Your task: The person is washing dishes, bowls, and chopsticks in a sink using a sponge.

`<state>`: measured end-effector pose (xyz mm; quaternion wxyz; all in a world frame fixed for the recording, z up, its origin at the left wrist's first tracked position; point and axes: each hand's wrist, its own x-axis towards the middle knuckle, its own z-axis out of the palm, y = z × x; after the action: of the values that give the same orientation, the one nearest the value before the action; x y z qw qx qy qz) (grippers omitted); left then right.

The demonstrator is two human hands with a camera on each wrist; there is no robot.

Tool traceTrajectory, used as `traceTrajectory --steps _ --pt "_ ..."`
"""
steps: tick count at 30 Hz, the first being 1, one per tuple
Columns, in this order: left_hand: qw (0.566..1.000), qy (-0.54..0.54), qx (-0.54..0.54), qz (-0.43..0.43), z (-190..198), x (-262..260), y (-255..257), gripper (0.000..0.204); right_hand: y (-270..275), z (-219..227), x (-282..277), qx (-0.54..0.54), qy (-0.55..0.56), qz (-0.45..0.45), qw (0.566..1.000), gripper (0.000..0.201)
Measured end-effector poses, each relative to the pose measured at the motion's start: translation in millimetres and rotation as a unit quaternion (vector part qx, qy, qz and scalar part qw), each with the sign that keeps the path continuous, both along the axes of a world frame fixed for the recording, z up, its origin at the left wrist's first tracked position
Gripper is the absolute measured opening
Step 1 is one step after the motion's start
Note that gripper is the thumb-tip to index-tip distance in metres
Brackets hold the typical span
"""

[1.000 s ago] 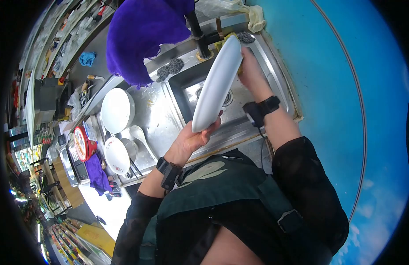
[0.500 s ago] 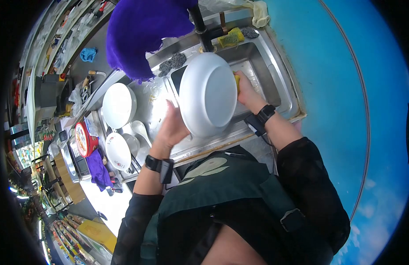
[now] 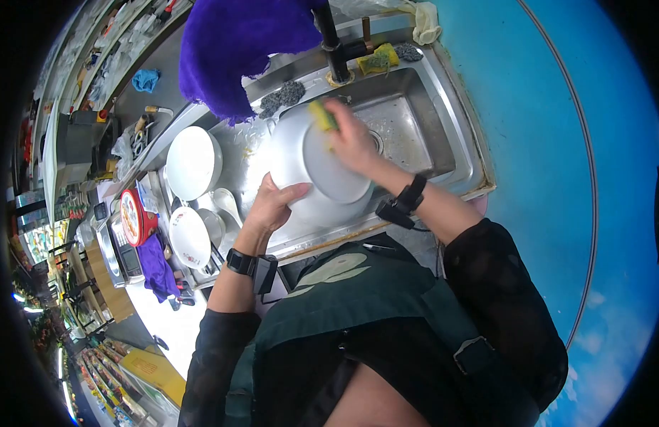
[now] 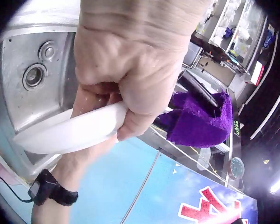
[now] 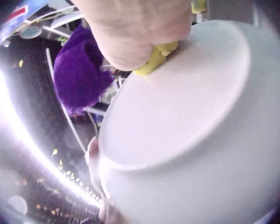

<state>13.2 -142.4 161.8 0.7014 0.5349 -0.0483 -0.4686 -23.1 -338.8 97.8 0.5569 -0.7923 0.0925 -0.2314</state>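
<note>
Over the sink's left part, a white bowl (image 3: pixel 322 174) is held tilted with its underside toward the head camera. My left hand (image 3: pixel 276 203) grips its rim, thumb lying on the outer wall. In the left wrist view the bowl (image 4: pixel 74 133) shows nearly edge-on, between thumb and fingers of the left hand (image 4: pixel 130 70). My right hand (image 3: pixel 352 139) holds a yellow sponge (image 3: pixel 321 115) against the bowl's base. From the right wrist, the sponge (image 5: pixel 155 61) shows under the right hand (image 5: pixel 140 32), pressed on the flat base near its edge.
A black faucet (image 3: pixel 333 53) draped with a purple cloth (image 3: pixel 244 57) stands behind the sink (image 3: pixel 415 107). Another yellow sponge (image 3: pixel 379 60) and grey scrubbers (image 3: pixel 283 96) lie along the back ledge. At left are a large white bowl (image 3: pixel 192 164), a flowered dish (image 3: pixel 189 238) and a white ladle (image 3: pixel 226 203).
The bowl has turned from edge-on to underside up and shifted left. My right hand with the sponge has come from the bowl's far side onto its base. The left hand has regripped the rim.
</note>
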Motion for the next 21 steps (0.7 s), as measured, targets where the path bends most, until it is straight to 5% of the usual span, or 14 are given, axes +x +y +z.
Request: traceTrajectory --steps 1,3,7,9,12,16,20,21 --pt "1.000 -0.007 0.009 -0.005 -2.8 0.0 -0.5 0.047 16.3 8.5 1.7 -0.027 -0.095 0.021 0.995 0.045" --pt "1.000 -0.013 0.009 0.001 -20.1 -1.2 4.2 0.047 39.4 36.9 -6.6 -0.203 -0.074 0.073 0.974 0.042" --pt "1.000 -0.009 -0.002 -0.003 -17.6 -5.1 5.2 0.047 44.0 41.6 -1.3 -0.219 -0.102 0.134 0.961 0.037" --pt "1.000 -0.001 0.001 0.002 -5.0 -9.9 0.9 0.049 24.4 18.9 25.6 -0.118 -0.074 0.127 0.982 0.034" --pt "1.000 -0.029 -0.002 0.009 0.5 -12.3 4.1 0.051 -26.3 -17.5 45.7 0.031 0.157 0.070 0.985 0.033" --pt "0.993 0.028 -0.028 0.115 -11.1 -3.8 16.3 0.056 -44.9 -45.8 3.7 0.178 0.161 0.074 0.968 0.036" --pt "0.980 0.047 -0.043 0.190 -23.9 -2.7 17.5 0.053 -18.1 -48.6 -34.4 0.141 0.165 0.007 0.976 0.037" --pt "0.976 0.054 -0.045 0.205 -25.4 -2.4 15.7 0.052 -6.1 -46.5 -38.4 0.059 0.098 0.004 0.993 0.038"
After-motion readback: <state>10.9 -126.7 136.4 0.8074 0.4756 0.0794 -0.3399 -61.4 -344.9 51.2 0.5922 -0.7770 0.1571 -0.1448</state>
